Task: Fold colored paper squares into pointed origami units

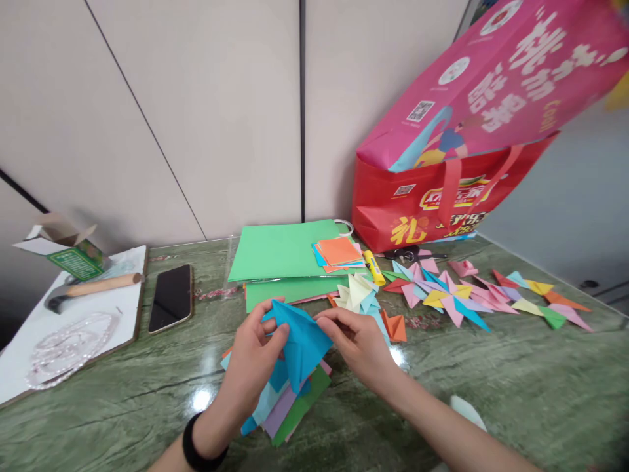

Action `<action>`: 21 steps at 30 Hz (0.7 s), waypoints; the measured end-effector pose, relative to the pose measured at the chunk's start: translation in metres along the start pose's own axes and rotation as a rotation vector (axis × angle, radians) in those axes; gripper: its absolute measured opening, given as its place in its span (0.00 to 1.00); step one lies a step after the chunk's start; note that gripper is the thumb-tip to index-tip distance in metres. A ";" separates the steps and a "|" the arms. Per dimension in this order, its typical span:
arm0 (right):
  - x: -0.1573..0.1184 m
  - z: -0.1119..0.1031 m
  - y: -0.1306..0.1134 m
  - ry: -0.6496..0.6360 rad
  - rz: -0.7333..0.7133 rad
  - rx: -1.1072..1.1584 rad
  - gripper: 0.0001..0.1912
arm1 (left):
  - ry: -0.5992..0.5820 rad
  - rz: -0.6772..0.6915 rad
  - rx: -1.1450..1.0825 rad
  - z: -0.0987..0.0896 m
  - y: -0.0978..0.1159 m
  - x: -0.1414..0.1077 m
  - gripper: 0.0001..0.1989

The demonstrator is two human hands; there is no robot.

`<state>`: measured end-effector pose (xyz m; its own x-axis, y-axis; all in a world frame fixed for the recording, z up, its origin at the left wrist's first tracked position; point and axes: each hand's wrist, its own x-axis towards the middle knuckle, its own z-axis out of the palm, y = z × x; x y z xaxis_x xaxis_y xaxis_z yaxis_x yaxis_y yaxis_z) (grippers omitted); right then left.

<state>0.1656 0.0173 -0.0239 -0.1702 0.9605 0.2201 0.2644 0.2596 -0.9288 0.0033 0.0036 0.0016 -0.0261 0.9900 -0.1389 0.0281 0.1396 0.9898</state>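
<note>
A folded blue sheet of paper (305, 341) is held up between both hands, its creases showing and a point hanging downward. My left hand (258, 347) grips its left side, thumb in front, with a black band on the wrist. My right hand (356, 337) pinches the right corner between thumb and fingertips. Beneath the blue paper, a fanned stack of coloured sheets (304, 410) in green, purple and light blue lies on the green marbled table (442, 393). Folded cream paper pieces (354, 293) and an orange one (394, 326) lie just beyond my right hand.
Green sheets (285, 252) with small orange squares (340, 251) lie behind, beside a yellow glue stick (374, 267). Colourful folded stars (447, 295) spread right, before a red bag (417, 203). Left are a phone (171, 298), hammer (93, 288), beads (73, 347) and an open box (73, 255).
</note>
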 end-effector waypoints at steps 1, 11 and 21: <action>0.000 0.000 0.000 0.009 0.008 0.016 0.09 | 0.001 -0.002 0.004 0.000 0.000 0.000 0.22; -0.001 0.004 0.005 0.002 0.000 0.015 0.05 | 0.040 0.021 0.032 -0.001 -0.001 0.000 0.29; -0.002 0.005 0.006 -0.078 0.036 0.114 0.04 | -0.017 0.127 0.215 0.003 0.003 -0.002 0.18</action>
<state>0.1630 0.0163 -0.0318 -0.2372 0.9571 0.1662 0.1629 0.2078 -0.9645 0.0060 0.0024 0.0049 0.0079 0.9998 -0.0160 0.2419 0.0136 0.9702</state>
